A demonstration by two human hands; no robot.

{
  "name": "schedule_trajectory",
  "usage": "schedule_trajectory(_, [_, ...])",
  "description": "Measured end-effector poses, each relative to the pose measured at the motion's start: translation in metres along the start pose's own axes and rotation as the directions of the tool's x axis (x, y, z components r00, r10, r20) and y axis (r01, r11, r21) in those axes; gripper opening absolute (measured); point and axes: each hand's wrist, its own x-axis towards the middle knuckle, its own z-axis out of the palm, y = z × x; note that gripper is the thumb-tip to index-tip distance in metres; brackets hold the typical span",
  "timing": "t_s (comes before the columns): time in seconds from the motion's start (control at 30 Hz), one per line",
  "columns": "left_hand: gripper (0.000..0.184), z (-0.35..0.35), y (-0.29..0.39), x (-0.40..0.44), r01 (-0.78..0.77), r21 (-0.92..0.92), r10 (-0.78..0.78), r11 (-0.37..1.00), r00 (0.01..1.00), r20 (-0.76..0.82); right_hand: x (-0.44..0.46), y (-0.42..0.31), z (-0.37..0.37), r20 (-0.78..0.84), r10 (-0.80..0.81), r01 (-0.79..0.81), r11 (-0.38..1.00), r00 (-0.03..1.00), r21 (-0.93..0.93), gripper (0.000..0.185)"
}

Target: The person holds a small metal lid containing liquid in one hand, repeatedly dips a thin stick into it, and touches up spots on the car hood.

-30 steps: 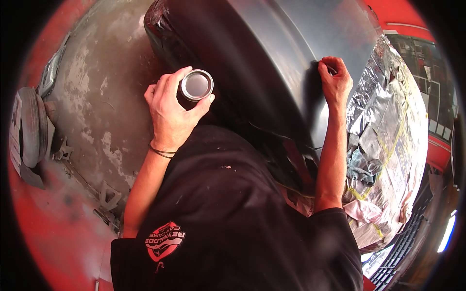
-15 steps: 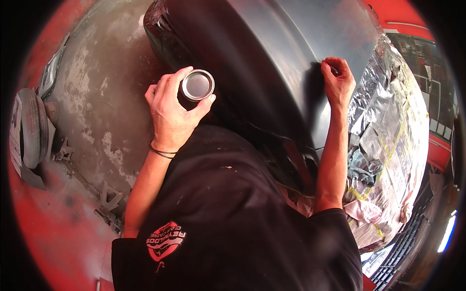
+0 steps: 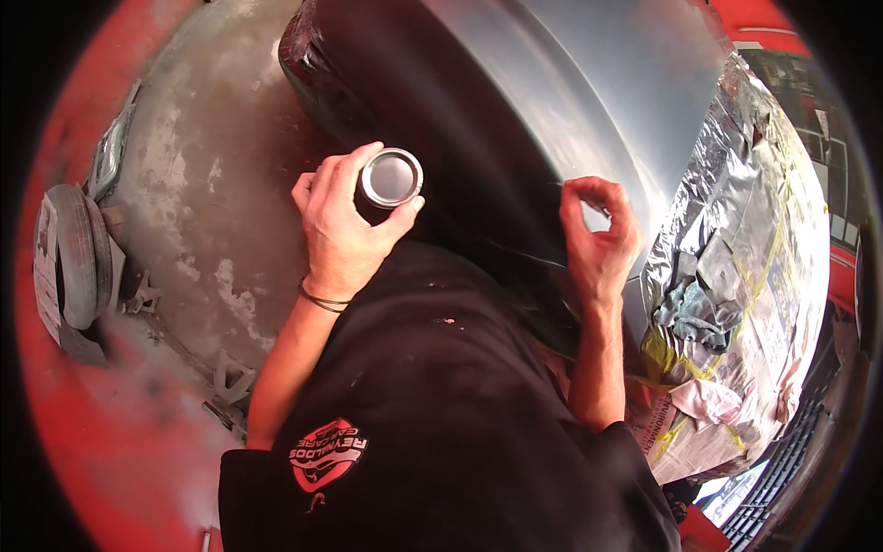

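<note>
My left hand (image 3: 345,216) is wrapped round a small round tin can (image 3: 393,177) with a shiny metal rim. Its top faces me and looks plain grey; whether that is a lid or the contents I cannot tell. My right hand (image 3: 602,235) is raised over the edge of a smooth dark grey car body panel (image 3: 515,83), thumb and fingertips pressed together in a ring. Anything in that pinch is too small to make out. A gap seems to separate this hand from the panel, though contact is hard to judge.
Newspaper and shiny plastic masking (image 3: 736,267) cover the car at right, with a crumpled dark cloth (image 3: 699,313) lying on it. On the left, a tyre (image 3: 75,253) stands by the red wall (image 3: 55,396), above the stained concrete floor (image 3: 193,156).
My right hand has come down and left, nearer to the can, still pinched. The can stays in my left hand, and the whole view has shifted slightly.
</note>
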Motion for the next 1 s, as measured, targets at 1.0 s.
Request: schedule_trajectory(1.0, [0.076,0.003,0.004,0.001,0.002,-0.023,-0.002,1.0,1.0,0.005,0.021,-0.081,0.067,0.177,-0.504,0.489,0.864,0.846,0.121,0.037])
